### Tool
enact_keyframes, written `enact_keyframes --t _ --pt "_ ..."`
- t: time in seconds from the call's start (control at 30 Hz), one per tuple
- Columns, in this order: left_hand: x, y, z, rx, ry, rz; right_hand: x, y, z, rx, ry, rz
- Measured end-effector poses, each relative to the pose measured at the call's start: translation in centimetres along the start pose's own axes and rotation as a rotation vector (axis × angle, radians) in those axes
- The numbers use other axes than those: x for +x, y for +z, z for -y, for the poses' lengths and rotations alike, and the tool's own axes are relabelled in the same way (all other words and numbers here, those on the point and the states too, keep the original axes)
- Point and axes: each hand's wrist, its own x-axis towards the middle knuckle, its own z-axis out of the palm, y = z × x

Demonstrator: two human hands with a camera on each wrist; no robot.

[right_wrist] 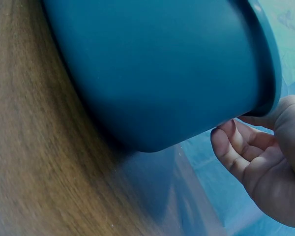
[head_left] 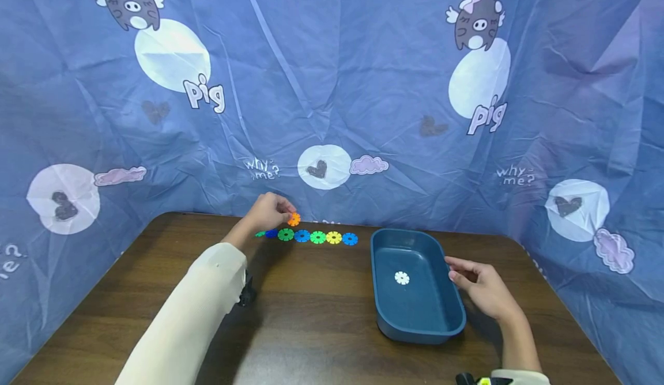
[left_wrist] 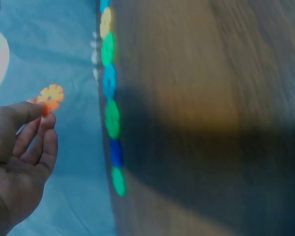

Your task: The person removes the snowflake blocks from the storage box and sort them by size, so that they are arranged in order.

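My left hand (head_left: 267, 212) pinches an orange snowflake disc (head_left: 294, 219) between thumb and fingers, above the table's back edge. Just below it, a row of several notched plastic discs (head_left: 318, 237) in green, blue and yellow lies along that edge. In the left wrist view, the orange disc (left_wrist: 51, 97) stands out from the fingertips, apart from the row. My right hand (head_left: 486, 290) holds the right rim of a dark blue tub (head_left: 381, 310). Curled fingers show against the tub's outer wall (right_wrist: 162, 73) in the right wrist view. One white snowflake disc (head_left: 402, 278) lies inside the tub.
The brown wooden table (head_left: 306, 321) has rounded back corners. Behind it hangs a blue cloth (head_left: 332, 85) with pig prints, close to the row of discs. The tub stands on the right half of the table.
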Motion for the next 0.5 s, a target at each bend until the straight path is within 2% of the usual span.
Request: enact_keyframes --t 0.1,0.27,0.5 --pt "-0.8 -0.5 1.9 0.006 -0.040 -0.039 0.0 0.0 -0.1 -0.005 0.003 0.002" --pt "-1.9 -1.0 5.0 -0.032 -0.124 -0.121 0.0 0.0 -0.1 -0.005 0.010 0.004" --pt "-3.8 -1.5 7.5 -0.060 -0.238 -0.218 0.0 -0.1 0.1 0.000 0.015 0.008"
